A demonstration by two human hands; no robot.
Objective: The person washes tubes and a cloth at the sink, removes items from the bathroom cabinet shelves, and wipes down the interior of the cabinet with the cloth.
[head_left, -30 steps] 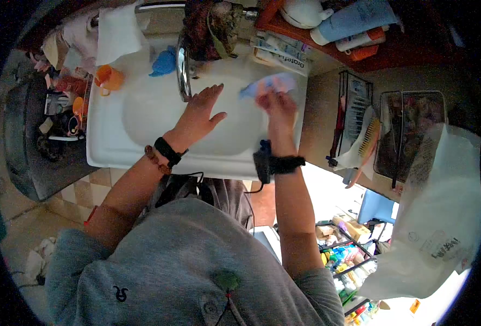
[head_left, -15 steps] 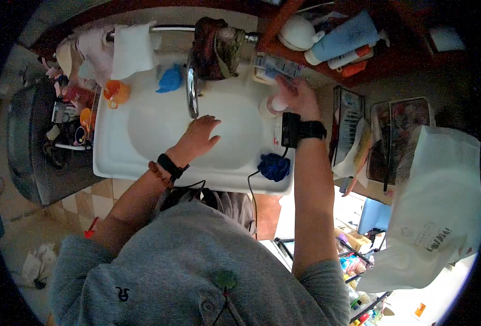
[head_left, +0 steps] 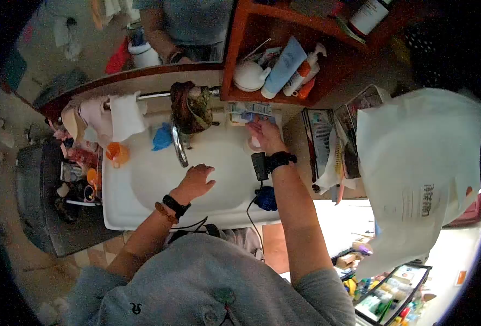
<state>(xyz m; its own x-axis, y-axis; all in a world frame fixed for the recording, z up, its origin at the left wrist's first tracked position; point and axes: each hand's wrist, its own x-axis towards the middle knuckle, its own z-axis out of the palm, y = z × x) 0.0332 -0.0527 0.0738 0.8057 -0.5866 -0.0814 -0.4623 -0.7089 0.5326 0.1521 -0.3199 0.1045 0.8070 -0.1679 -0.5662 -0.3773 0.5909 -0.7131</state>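
Observation:
My left hand hovers over the white sink, below the spout of the metal faucet. It holds nothing, and its fingers and thumb are apart. At the sink's back right corner, my right hand reaches with extended fingers to some flat packets. Whether the fingertips touch them is hard to see. Partly hidden beside that palm is a round white container. A dark brown-green cloth hangs by the faucet, on the metal rail.
An orange cup and a blue crumpled item sit at the sink's back left. On the right rim lies a dark blue scrubber. A wooden shelf holds tubes and bottles; a white bag hangs at right.
My view has tilted up, showing more mirror and shelf. My right hand has moved from beside the round white container toward the packets. The left hand stays over the basin.

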